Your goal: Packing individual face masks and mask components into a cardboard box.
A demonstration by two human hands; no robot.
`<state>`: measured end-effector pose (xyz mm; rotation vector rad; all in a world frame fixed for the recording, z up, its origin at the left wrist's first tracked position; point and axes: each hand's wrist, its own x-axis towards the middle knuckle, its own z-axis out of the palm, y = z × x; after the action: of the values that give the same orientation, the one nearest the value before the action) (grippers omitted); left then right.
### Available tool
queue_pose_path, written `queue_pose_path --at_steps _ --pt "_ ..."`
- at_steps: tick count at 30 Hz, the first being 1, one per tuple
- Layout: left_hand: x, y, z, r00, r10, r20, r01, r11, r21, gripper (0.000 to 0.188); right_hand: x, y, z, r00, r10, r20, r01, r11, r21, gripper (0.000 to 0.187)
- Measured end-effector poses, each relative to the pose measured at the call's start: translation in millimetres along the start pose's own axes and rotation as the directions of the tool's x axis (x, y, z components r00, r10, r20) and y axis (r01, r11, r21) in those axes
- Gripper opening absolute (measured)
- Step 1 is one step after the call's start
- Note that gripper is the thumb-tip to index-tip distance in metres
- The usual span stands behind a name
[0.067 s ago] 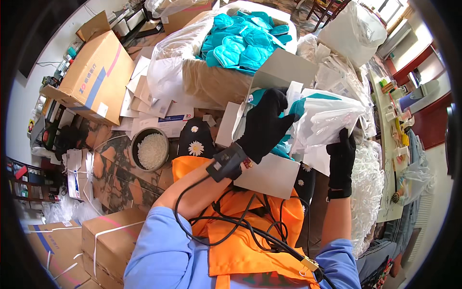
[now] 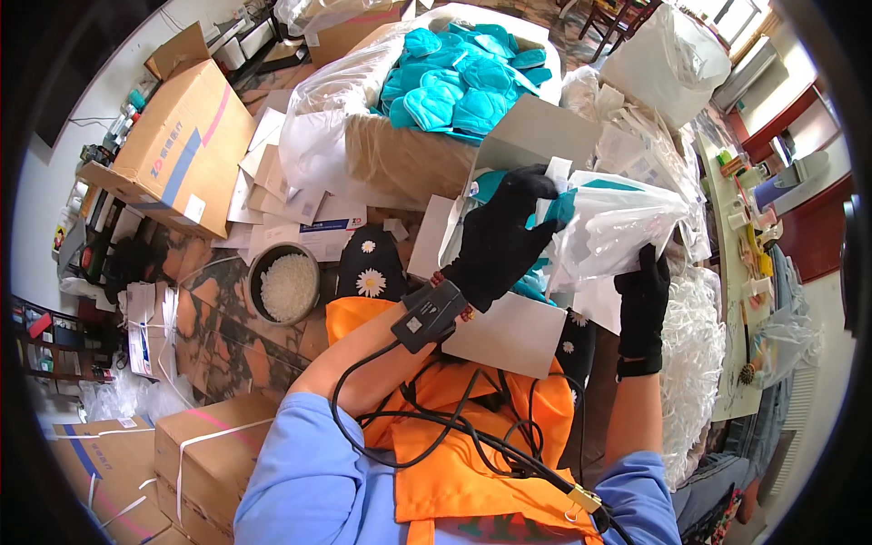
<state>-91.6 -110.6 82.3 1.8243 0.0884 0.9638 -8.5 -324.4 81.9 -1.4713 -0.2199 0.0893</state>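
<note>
Tiled floor crowded with cartons, two gloved hands busy at a bag

At far left an open carton (image 2: 195,136) stands on the floor (image 2: 211,291), with a strapped carton (image 2: 213,454) nearer the person. Next along comes a bowl (image 2: 312,300) of white pellets (image 2: 289,282). Behind the work, teal masks (image 2: 472,86) are heaped in a plastic-lined carton (image 2: 313,136).

The left hand (image 2: 504,232), in black, reaches over a white box (image 2: 504,336) with more teal inside. Its thumb and fingers stand moderately apart, a teal edge (image 2: 563,207) just beside their tips; whether they touch it, I can't tell. That teal shows at the left end of the clear bag (image 2: 618,232), which slants above the box's right side. The right hand (image 2: 645,300) has its fingers up together against the bag's lower right edge; how firmly they grip is hidden. Beyond lie white strands (image 2: 695,363), then a table (image 2: 727,354).
</note>
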Motion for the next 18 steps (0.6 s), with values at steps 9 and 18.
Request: queue_pose_path --at_steps 9,18 --pt "-2 -38 6 0.991 -0.057 0.121 0.061 0.998 -0.022 0.022 9 -9 0 0.997 -0.007 -0.075 -0.006 0.984 -0.176 0.028" --pt "10 -65 -38 0.88 -0.454 0.143 0.448 0.891 0.073 0.024 93 -2 -122 0.967 -0.17 -0.191 0.058 0.873 -0.484 0.05"
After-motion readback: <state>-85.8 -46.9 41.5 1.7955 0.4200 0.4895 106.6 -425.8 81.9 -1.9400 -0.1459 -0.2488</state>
